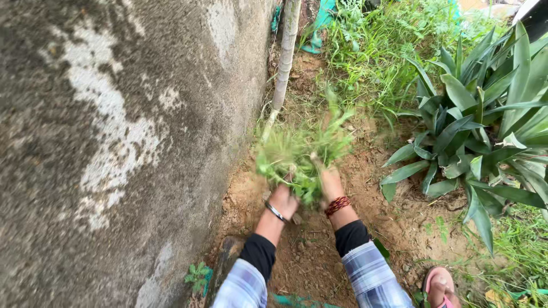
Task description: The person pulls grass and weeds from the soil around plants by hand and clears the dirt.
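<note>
The wall (114, 142), grey and stained, fills the left of the view and serves as the landmark. A thin pale stem (284, 63) rises just beside its foot.

Left hand (282, 201): just right of the wall's foot, over the bare soil (308, 256). Its fingers are closed on the lower left part of a bunch of weeds (302, 153). A metal bangle sits on the wrist.

The bunch of weeds is held above the soil, clear of the ground, near the wall. It is motion-blurred, so root detail cannot be read.

Right hand (331, 183): farther from the wall, fingers closed on the right side of the same bunch. A red thread band circles the wrist.

Step in hand, as judged: the bunch appears pulled free and lifted. The next move calls for a firm two-handed hold and a clear path away from the spiky plant (485, 131), which stands well apart from the wall. A pink sandal (438, 285) shows at the lower edge.
</note>
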